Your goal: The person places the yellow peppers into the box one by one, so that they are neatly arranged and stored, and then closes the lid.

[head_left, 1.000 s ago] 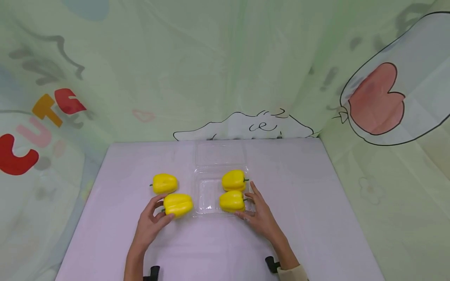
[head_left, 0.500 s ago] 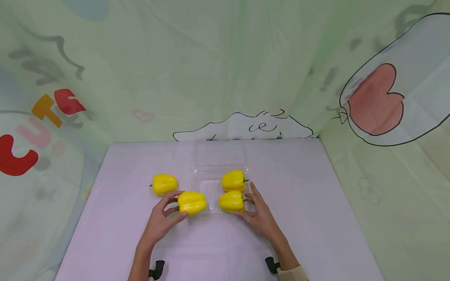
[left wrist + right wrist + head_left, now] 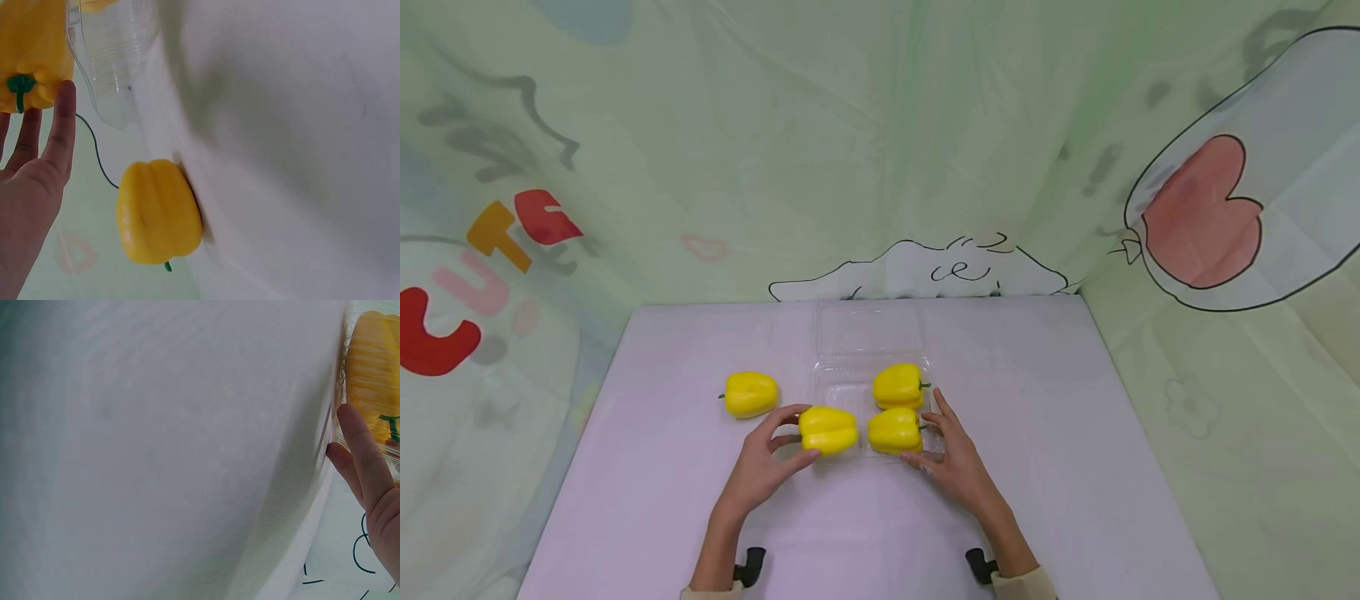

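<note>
My left hand (image 3: 763, 467) grips a yellow bell pepper (image 3: 827, 431) by its stem end, thumb on the near side and fingers on the far side. The pepper is over the near left part of a clear plastic clamshell container (image 3: 837, 392), whose lid (image 3: 870, 331) lies folded back. Two yellow bell peppers sit inside on the right, a far one (image 3: 897, 386) and a near one (image 3: 894, 431), stems pointing right. My right hand (image 3: 957, 468) is at the container's near right corner; in the right wrist view, extended fingers (image 3: 365, 453) touch its outer wall.
Another yellow bell pepper (image 3: 751, 394) lies on the pale tablecloth (image 3: 1045, 392), left of the container. Printed curtains (image 3: 760, 150) rise behind the table and at both sides. A black camera mount (image 3: 751, 567) sits at each wrist.
My left hand has carried its bell pepper rightward, from the container's left edge to over its near left part. The right hand and the other peppers have stayed still.
</note>
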Tool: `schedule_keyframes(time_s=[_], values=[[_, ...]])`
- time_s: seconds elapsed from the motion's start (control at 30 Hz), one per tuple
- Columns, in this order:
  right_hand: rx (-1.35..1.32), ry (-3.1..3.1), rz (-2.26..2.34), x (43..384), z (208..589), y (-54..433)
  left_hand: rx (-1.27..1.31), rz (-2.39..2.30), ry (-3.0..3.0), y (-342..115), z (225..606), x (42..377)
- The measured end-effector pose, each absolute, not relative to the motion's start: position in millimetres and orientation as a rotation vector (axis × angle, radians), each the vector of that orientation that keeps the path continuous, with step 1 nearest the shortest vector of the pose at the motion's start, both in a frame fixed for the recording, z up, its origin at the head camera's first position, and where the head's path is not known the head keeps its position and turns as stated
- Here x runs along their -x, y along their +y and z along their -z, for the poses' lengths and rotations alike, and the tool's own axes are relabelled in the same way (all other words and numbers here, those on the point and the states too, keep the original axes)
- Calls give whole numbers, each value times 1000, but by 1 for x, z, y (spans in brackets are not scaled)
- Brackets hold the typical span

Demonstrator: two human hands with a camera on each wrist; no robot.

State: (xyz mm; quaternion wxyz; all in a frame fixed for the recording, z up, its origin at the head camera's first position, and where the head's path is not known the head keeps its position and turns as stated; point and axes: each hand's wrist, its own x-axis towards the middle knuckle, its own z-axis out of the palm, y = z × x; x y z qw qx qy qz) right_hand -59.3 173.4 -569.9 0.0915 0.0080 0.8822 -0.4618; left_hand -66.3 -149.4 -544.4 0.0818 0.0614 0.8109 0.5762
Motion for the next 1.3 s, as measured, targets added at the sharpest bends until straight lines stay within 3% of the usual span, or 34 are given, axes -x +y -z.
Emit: schedule_keyframes(time_s=[1.3], values=[[-12,2648,1356,59,573,174,-290,-1427,2531,-129,538,80]])
